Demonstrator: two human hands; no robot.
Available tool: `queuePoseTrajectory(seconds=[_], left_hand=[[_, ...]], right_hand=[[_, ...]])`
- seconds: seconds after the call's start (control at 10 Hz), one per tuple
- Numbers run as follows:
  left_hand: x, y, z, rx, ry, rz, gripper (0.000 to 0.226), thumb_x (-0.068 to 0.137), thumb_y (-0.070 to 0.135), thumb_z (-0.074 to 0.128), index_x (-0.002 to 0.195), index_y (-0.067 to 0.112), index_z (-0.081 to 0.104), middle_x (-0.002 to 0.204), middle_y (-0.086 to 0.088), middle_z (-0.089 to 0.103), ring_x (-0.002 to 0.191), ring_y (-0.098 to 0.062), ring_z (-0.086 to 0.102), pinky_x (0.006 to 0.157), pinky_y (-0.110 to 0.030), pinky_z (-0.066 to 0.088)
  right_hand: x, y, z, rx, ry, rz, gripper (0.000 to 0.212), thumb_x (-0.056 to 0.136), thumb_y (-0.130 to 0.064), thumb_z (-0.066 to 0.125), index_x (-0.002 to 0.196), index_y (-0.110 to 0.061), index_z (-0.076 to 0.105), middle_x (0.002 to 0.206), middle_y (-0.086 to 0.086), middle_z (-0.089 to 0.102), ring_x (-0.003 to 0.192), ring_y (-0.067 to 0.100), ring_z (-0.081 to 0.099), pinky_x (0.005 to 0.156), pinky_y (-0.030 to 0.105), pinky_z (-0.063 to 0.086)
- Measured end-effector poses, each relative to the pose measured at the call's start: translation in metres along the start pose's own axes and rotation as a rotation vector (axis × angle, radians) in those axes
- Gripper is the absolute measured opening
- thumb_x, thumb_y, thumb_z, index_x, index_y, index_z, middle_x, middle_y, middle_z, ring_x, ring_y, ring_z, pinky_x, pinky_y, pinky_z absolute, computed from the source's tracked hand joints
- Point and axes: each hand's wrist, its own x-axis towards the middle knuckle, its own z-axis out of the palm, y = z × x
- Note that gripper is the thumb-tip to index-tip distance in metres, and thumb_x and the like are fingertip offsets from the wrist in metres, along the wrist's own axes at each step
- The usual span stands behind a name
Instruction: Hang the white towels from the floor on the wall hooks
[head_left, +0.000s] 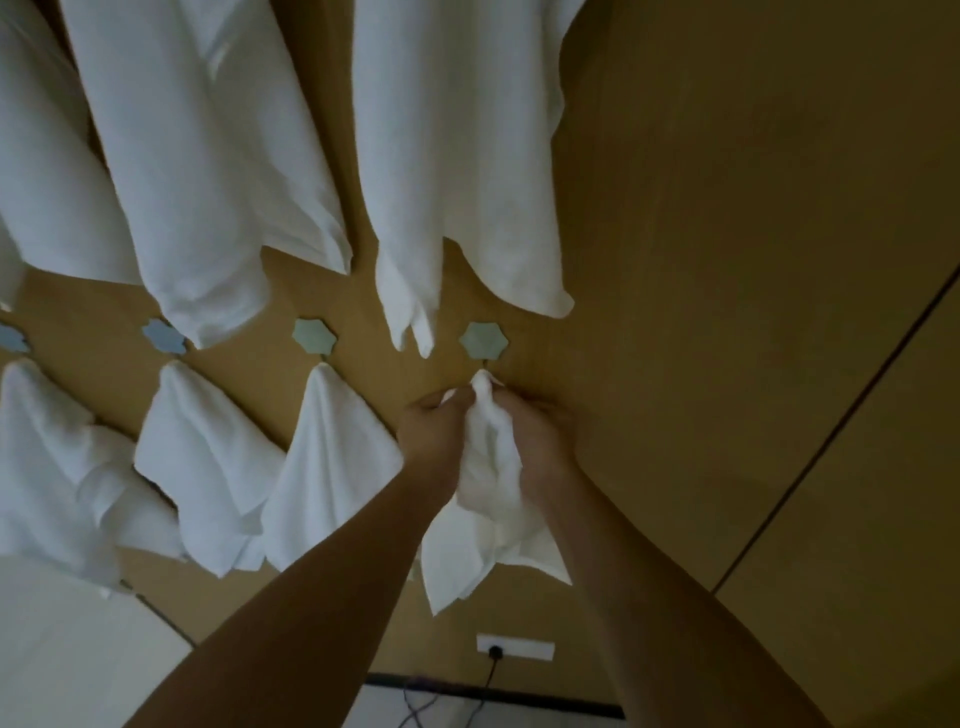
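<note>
A white towel (485, 519) hangs down between my two hands against the tan wooden wall. My left hand (434, 434) grips its upper left edge, and my right hand (537, 436) grips its upper right side. The towel's bunched top (483, 387) sits just under a pale green flower-shaped hook (483, 340). Whether the cloth is caught on the hook's peg I cannot tell. Both forearms reach up from the bottom of the view.
Three small white towels (332, 467) (208, 467) (57, 467) hang from the lower hook row to the left. Larger white towels (457, 156) (208, 156) hang from above. A white wall socket (515, 647) with a black cable sits low on the wall. Bare wall lies right.
</note>
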Motion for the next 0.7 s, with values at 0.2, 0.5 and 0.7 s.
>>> queuePoseTrajectory(seconds=[0.2,0.5,0.7], left_hand=[[-0.008,0.004,0.002,0.508,0.288,0.609,0.01,0.089,0.029,0.062,0.087,0.024,0.07,0.096,0.011,0.057,0.089,-0.011,0.05,0.076,-0.023,0.034],[-0.018,0.019,-0.022,0.627,-0.233,0.452,0.036,0.096,0.031,0.04,0.118,0.023,0.068,0.089,0.003,0.071,0.083,-0.007,0.065,0.063,-0.007,0.042],[-0.041,0.038,-0.072,0.713,-0.328,0.578,0.056,0.087,0.009,0.059,0.142,0.015,0.047,0.134,-0.008,0.059,0.12,-0.025,0.056,0.09,-0.019,0.038]], right_hand=[[-0.014,0.006,0.015,-0.575,0.395,-0.346,0.034,0.082,-0.052,0.069,0.074,-0.02,0.062,0.075,-0.005,0.062,0.071,0.015,0.058,0.065,0.029,0.045],[-0.044,-0.005,0.009,-0.43,-0.119,-0.272,0.022,0.097,-0.018,0.05,0.103,-0.021,0.071,0.09,-0.003,0.07,0.084,0.012,0.063,0.07,0.022,0.047],[-0.097,-0.028,0.013,-0.702,-0.003,-0.209,0.049,0.093,-0.018,0.055,0.142,-0.019,0.047,0.139,0.004,0.054,0.127,0.023,0.051,0.103,0.033,0.043]])
